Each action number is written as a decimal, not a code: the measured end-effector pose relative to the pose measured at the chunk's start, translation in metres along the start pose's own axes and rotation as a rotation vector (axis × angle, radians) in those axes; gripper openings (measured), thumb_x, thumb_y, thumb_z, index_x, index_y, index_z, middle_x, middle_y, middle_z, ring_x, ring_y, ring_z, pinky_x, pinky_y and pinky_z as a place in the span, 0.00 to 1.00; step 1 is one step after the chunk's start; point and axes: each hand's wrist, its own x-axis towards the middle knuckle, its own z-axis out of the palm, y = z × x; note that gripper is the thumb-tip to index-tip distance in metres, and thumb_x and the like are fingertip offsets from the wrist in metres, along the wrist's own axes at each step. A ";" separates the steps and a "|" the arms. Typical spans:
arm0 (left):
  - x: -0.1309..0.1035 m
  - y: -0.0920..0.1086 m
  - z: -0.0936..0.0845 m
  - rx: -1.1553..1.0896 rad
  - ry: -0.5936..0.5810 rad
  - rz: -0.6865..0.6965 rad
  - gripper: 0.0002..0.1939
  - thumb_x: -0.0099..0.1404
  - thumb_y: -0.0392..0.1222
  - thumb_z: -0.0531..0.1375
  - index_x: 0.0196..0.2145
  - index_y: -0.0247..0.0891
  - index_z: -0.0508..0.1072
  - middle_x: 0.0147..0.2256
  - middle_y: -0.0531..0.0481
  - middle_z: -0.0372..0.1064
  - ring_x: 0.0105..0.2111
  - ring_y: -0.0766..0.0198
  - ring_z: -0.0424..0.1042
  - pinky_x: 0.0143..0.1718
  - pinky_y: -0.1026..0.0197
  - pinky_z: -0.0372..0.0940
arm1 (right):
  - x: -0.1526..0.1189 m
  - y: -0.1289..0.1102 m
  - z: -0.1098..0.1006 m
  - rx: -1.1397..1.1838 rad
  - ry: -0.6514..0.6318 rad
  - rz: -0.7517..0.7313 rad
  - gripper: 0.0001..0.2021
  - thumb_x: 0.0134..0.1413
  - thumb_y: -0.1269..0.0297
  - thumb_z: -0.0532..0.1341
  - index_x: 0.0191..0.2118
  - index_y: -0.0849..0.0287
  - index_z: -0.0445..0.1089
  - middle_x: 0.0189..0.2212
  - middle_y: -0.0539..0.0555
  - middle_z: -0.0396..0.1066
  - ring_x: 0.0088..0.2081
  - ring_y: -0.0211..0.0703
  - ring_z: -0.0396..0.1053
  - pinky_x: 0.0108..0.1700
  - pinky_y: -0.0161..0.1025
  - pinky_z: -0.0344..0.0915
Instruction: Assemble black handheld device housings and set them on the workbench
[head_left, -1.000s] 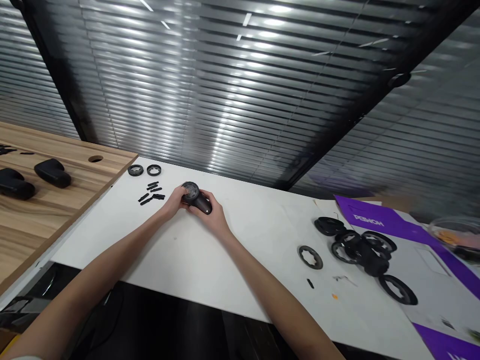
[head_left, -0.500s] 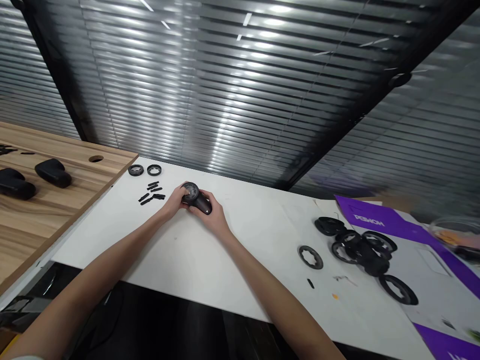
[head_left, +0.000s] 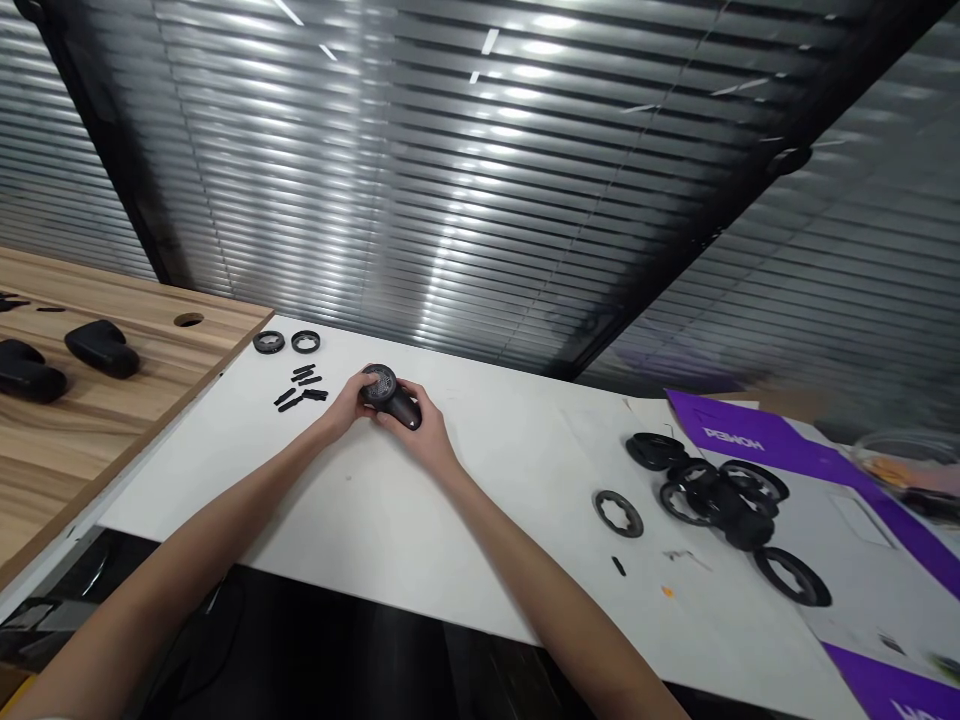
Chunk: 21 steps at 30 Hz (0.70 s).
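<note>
Over the white table I hold a black fabric shaver [head_left: 401, 407] with a round mesh head. My left hand [head_left: 351, 402] grips the head end, its thumb lying on the mesh rim. Around the handle my right hand [head_left: 425, 428] is closed, the fingers behind it partly hidden. Left of my hands several thin black strips [head_left: 307, 378] lie loose. Beyond them rest two black rings with notched inner edges, a left ring [head_left: 268, 342] and a right ring [head_left: 305, 342].
Black rings and housings [head_left: 720, 500] are heaped on the right, partly over a purple and white box [head_left: 825, 490]. A single notched ring [head_left: 619, 513] and a small black strip [head_left: 618, 566] lie nearer. Two black handles, one here [head_left: 103, 348], rest on the wooden table [head_left: 150, 400].
My hands stay around the fabric shaver in nearly the same place. The whole view has shifted slightly; the left thumb may have moved a little on the mesh head.
</note>
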 end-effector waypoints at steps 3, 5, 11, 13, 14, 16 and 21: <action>-0.003 0.003 0.001 0.015 -0.019 -0.005 0.25 0.56 0.58 0.65 0.42 0.34 0.77 0.39 0.44 0.74 0.40 0.53 0.74 0.33 0.58 0.71 | 0.000 0.000 0.000 0.005 0.001 -0.006 0.27 0.51 0.56 0.71 0.57 0.50 0.70 0.56 0.55 0.76 0.56 0.54 0.74 0.58 0.51 0.70; -0.004 0.005 0.001 0.034 -0.044 -0.004 0.26 0.58 0.60 0.66 0.43 0.35 0.77 0.40 0.44 0.74 0.41 0.53 0.74 0.34 0.58 0.71 | 0.000 0.000 0.000 0.002 0.002 -0.008 0.27 0.51 0.56 0.71 0.57 0.50 0.70 0.56 0.55 0.76 0.56 0.54 0.74 0.58 0.51 0.70; -0.006 0.007 0.001 0.099 -0.108 0.022 0.27 0.59 0.63 0.69 0.45 0.37 0.77 0.41 0.45 0.75 0.42 0.54 0.76 0.35 0.60 0.72 | -0.001 0.000 0.000 -0.013 0.007 -0.008 0.26 0.52 0.56 0.71 0.57 0.48 0.70 0.55 0.54 0.76 0.55 0.54 0.74 0.57 0.51 0.71; -0.005 0.007 0.001 0.105 -0.110 0.026 0.28 0.59 0.63 0.70 0.45 0.37 0.77 0.42 0.44 0.76 0.42 0.54 0.77 0.36 0.60 0.72 | -0.001 0.001 0.000 -0.018 0.005 -0.006 0.26 0.52 0.55 0.71 0.57 0.48 0.70 0.55 0.55 0.76 0.56 0.54 0.74 0.57 0.51 0.71; -0.005 0.007 0.001 0.109 -0.107 0.027 0.28 0.59 0.63 0.70 0.45 0.37 0.77 0.42 0.44 0.76 0.42 0.54 0.77 0.36 0.60 0.72 | -0.001 0.001 -0.001 -0.020 0.005 -0.006 0.26 0.52 0.55 0.71 0.57 0.48 0.70 0.56 0.55 0.76 0.56 0.54 0.74 0.57 0.51 0.71; -0.005 0.006 0.001 0.120 -0.099 0.027 0.28 0.59 0.62 0.70 0.45 0.37 0.77 0.43 0.44 0.76 0.42 0.54 0.77 0.36 0.60 0.72 | -0.001 0.002 -0.001 -0.028 0.005 -0.011 0.26 0.52 0.55 0.71 0.57 0.48 0.70 0.56 0.54 0.76 0.56 0.54 0.74 0.57 0.50 0.71; -0.004 0.006 0.000 0.128 -0.096 0.006 0.27 0.59 0.62 0.71 0.45 0.37 0.78 0.43 0.43 0.77 0.44 0.52 0.76 0.38 0.59 0.72 | -0.001 0.001 -0.001 -0.041 0.015 -0.025 0.26 0.52 0.54 0.71 0.57 0.48 0.70 0.55 0.54 0.77 0.55 0.54 0.75 0.56 0.51 0.72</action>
